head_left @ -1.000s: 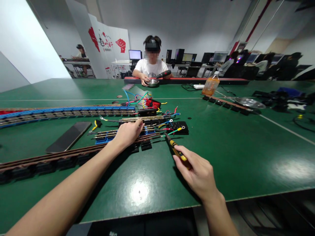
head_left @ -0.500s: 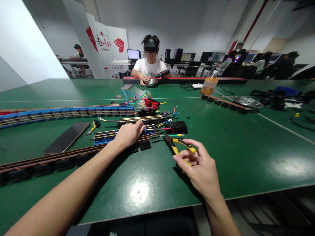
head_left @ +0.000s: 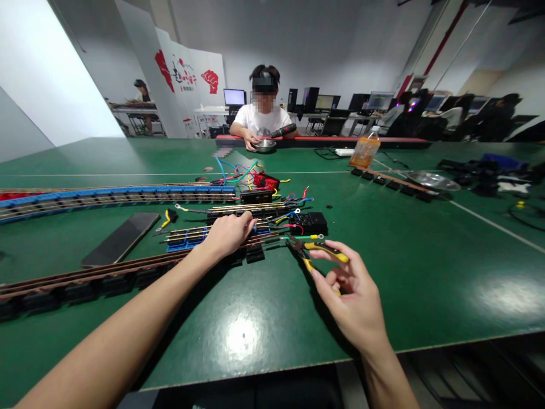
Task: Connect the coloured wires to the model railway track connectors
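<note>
My left hand point(head_left: 232, 234) is closed over the track pieces at the middle of the table, its fingertips partly hidden behind it. Under its wrist runs a long brown-railed track point(head_left: 170, 261) with black ties, and a blue track piece point(head_left: 183, 236) shows beside it. Yellow-and-black cutting pliers point(head_left: 326, 247) are in my right hand point(head_left: 357, 289), handles spread. Their dark jaws reach the rail ends, close to a green wire point(head_left: 304, 236) with a ring terminal. Whether the jaws touch the wire I cannot tell. A black box point(head_left: 313, 221) lies just behind.
A phone point(head_left: 121, 238) lies left of my forearm, with a curved blue track point(head_left: 119, 196) behind. Loose wires surround a red part point(head_left: 266, 182). Opposite, a person point(head_left: 264, 116) holds a metal bowl point(head_left: 265, 146). An orange bottle point(head_left: 365, 150) and a shorter track point(head_left: 392, 183) are at the right.
The view has shifted slightly. My right hand and the pliers have moved a little to the right, and the handles look somewhat wider apart. My left hand stays on the track pieces.
</note>
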A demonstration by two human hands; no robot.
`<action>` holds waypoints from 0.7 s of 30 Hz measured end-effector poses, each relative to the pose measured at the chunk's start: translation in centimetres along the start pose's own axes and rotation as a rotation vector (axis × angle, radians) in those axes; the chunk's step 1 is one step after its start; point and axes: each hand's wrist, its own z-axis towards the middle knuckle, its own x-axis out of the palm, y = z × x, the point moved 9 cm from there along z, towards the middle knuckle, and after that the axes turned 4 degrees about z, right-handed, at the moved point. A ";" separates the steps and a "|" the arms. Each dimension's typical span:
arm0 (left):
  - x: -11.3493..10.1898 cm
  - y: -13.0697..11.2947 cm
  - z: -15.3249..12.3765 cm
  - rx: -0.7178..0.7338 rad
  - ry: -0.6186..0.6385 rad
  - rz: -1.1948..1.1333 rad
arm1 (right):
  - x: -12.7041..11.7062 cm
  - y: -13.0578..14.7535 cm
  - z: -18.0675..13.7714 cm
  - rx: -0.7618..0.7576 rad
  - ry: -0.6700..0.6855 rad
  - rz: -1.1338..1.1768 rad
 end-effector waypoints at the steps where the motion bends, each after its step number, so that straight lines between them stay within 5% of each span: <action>1: 0.0 0.0 0.0 0.000 -0.002 0.001 | -0.2 0.5 -0.3 -0.040 -0.019 -0.010; 6: -0.1 0.1 -0.1 -0.001 -0.037 0.020 | -1.1 4.4 -0.2 -0.281 -0.054 -0.094; 10: -0.2 0.2 -0.1 -0.004 -0.080 0.025 | -0.3 6.8 4.4 -0.356 -0.013 -0.102; 14: -0.6 0.4 -0.2 0.010 -0.142 -0.016 | 1.6 5.5 8.4 -0.312 0.018 0.020; 21: -2.1 0.3 -0.8 0.045 -0.297 -0.014 | 3.1 1.8 7.1 -0.293 0.070 0.051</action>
